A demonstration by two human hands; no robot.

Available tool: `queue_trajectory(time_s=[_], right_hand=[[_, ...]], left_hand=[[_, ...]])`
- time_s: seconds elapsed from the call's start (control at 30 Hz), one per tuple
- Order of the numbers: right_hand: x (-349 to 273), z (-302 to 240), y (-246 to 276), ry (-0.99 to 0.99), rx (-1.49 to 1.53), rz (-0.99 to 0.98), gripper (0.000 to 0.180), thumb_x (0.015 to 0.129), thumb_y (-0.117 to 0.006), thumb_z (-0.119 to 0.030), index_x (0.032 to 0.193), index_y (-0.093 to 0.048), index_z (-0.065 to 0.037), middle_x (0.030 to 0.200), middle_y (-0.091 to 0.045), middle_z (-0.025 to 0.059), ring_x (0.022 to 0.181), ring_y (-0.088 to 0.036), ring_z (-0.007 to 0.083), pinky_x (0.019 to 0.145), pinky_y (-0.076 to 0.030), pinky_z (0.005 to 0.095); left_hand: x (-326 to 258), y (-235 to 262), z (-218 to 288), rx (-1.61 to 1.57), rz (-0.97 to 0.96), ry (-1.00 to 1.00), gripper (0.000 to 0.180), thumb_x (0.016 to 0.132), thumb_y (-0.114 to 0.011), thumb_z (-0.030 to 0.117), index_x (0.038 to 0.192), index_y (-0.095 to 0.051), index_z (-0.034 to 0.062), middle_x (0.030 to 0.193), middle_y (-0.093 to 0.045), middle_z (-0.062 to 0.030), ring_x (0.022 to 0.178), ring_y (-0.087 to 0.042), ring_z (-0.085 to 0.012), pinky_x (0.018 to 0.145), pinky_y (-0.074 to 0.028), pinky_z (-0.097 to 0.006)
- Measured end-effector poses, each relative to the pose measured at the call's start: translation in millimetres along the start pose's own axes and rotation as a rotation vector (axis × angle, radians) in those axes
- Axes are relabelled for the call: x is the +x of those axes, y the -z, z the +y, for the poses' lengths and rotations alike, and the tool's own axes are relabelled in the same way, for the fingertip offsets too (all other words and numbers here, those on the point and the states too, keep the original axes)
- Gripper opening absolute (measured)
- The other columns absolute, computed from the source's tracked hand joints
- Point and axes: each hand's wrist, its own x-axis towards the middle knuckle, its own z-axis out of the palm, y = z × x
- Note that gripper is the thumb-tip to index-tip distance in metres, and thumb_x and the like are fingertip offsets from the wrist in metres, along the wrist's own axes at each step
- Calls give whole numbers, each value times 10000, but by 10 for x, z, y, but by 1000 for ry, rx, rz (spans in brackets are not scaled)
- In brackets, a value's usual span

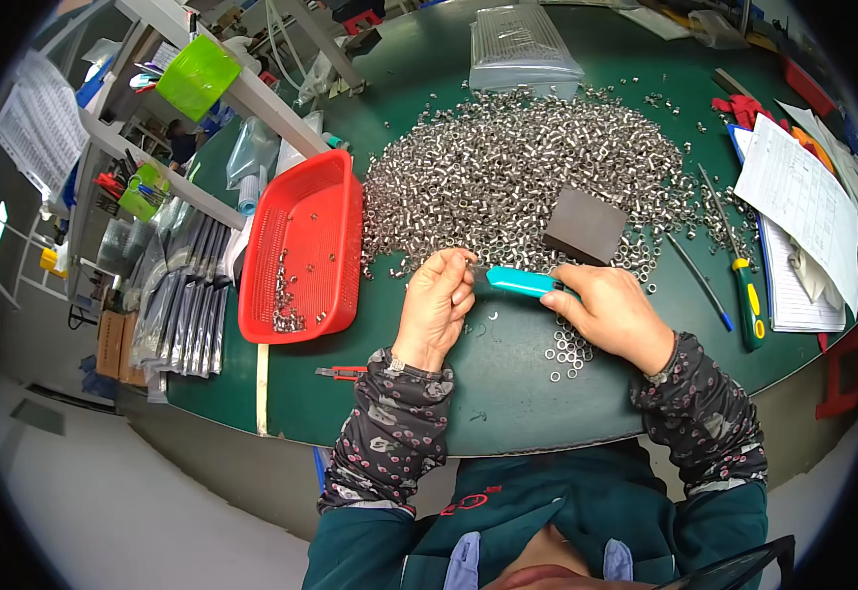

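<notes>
My left hand point(434, 307) is closed in a pinch, fingertips up, on what looks like a small metal ring, mostly hidden by the fingers. From the other side, my right hand point(614, 307) grips a turquoise utility knife point(524, 282), its narrow tip pointing left and meeting the left fingertips. Just beyond both hands spreads a wide heap of small shiny metal rings point(507, 162). A dark grey block point(586, 226) rests at the heap's near right edge. Under the right wrist lie several loose rings point(568, 356), and thin curled shavings point(480, 329) dot the table between my forearms.
Left of the heap stands a red plastic basket point(350, 236) with some rings inside. A red cutter point(340, 373) lies near my left sleeve. To the right are a green-yellow screwdriver point(748, 305), a blue-ended pen point(701, 282) and clipboard papers point(802, 197). Clear plastic trays point(522, 49) sit behind.
</notes>
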Motion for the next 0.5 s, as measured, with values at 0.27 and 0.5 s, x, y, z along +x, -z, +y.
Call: queue_trajectory(time_s=[0.27,0.5], right_hand=[[0,15,-48,84,-85,149,270,800,-575,-309,768,-527,-46,694,-574,124,646,-568,320,556,-436,427],[-2,16,-54,108,-160,189,254,785,-590,-300,779,-531,-53,703,-578,118,655,-577,304,549,-446,416]], left_hand=[[-35,-73,11,141,77,-80,135,865,-566,185,862,-554,51,667,-492,9,488,-373,-21,384,-262,-141],[-44,-85,11,200,103,-77,151,867,-565,207,848,-550,58,662,-483,16,474,-363,-15,386,-253,-144]])
